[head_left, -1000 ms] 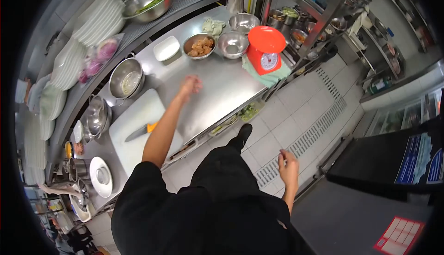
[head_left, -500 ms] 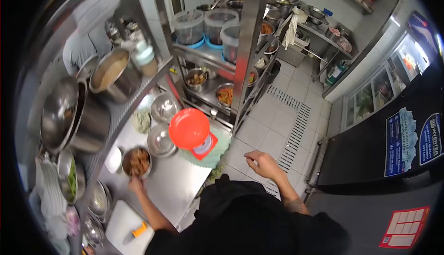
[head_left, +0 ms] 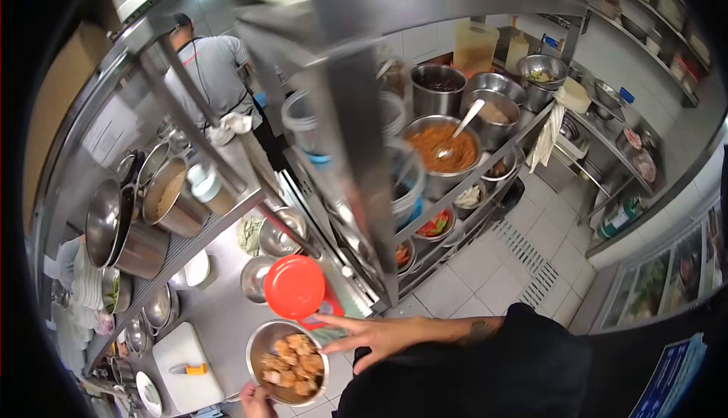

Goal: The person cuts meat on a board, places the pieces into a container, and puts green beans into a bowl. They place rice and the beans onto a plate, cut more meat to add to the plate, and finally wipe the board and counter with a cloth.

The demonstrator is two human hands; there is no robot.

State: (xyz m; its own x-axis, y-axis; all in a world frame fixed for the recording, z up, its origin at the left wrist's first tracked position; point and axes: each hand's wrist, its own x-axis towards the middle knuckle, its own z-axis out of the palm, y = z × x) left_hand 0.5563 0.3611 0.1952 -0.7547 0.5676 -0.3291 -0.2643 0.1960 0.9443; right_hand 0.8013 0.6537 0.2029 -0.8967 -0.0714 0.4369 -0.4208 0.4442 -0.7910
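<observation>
A steel mixing bowl of browned, coated food pieces is tilted close in front of me at the counter's edge. My left hand grips its near-left rim, fingers closed there. Reaching in from the right, my right hand has its fingers stretched out and apart, a fingertip right at the bowl's far-right rim. Just beyond lies a round red dish, on a red kitchen scale that is partly covered by it and my fingers.
A white cutting board with an orange-handled knife lies on the steel counter. Steel bowls stand behind. A rack post rises ahead, beside a pot of orange sauce. A person stands at the far left.
The bowl of food has come off the counter's far left towards me, in my left hand. My right hand has swung from over the floor to beside the bowl. The view has turned.
</observation>
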